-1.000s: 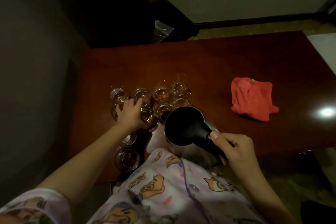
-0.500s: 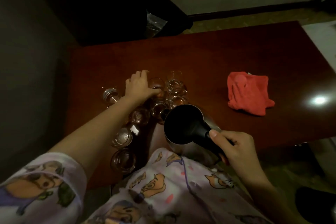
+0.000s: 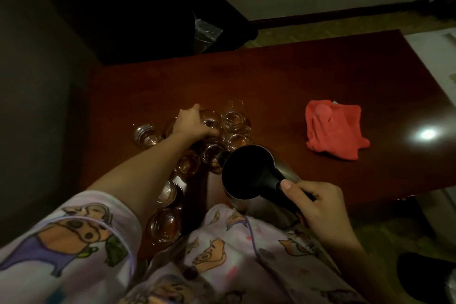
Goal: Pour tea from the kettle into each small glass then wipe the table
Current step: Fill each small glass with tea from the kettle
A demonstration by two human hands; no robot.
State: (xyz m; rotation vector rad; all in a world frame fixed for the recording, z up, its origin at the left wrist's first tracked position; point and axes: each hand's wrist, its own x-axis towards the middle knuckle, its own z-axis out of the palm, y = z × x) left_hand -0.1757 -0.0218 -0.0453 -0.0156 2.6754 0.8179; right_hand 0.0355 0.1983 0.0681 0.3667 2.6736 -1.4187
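Several small glasses (image 3: 235, 118) stand clustered on the dark red-brown table (image 3: 283, 76), some holding amber tea. My left hand (image 3: 191, 121) reaches over the cluster and grips one glass (image 3: 209, 118) in the far row. My right hand (image 3: 318, 200) holds the black handle of the steel kettle (image 3: 249, 170), which hovers tilted at the table's near edge, spout toward the glasses. More glasses (image 3: 165, 224) trail toward me on the near left.
A crumpled red cloth (image 3: 333, 128) lies on the table to the right of the glasses. A lamp glare (image 3: 427, 134) shines near the right edge. A dark chair (image 3: 138, 7) stands beyond the far edge. My patterned pyjamas (image 3: 222, 254) fill the foreground.
My left hand has moved from the near-left glasses to a glass in the far row and taken hold of it. The kettle in my right hand has barely shifted.
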